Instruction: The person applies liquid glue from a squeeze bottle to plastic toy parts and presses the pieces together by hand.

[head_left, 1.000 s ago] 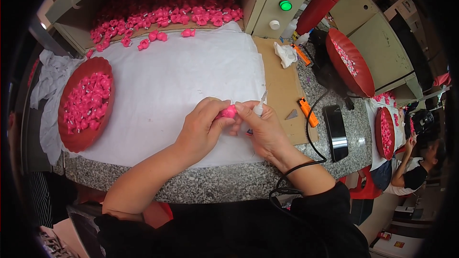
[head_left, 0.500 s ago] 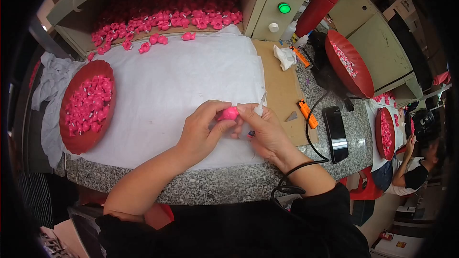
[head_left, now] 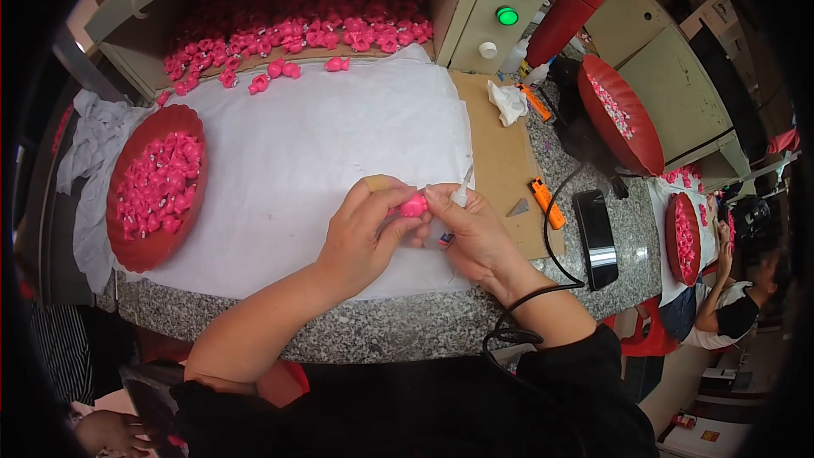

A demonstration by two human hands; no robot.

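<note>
A small shiny pink plastic figure part [head_left: 414,205] is pinched between the fingertips of my left hand [head_left: 360,233], above the white cloth [head_left: 322,131]. One left finger wears a yellowish wrap. My right hand [head_left: 476,233] grips a small translucent squeeze bottle [head_left: 459,196], whose thin nozzle points up and away. Its thumb and fingertips also meet the right side of the pink part. My fingers cover most of the bottle and some of the part.
A red bowl [head_left: 116,233] of pink parts stands left, with more piled in the machine opening [head_left: 297,38] behind. To the right lie orange cutters [head_left: 548,203], a phone [head_left: 596,239], a black cable [head_left: 543,292] and crumpled tissue [head_left: 507,102]. Another person's hand [head_left: 114,434] shows lower left.
My left fingers have shifted around the pink part, which has turned and moved slightly right. The wrapped finger now shows. Another person's hand has appeared at the lower left.
</note>
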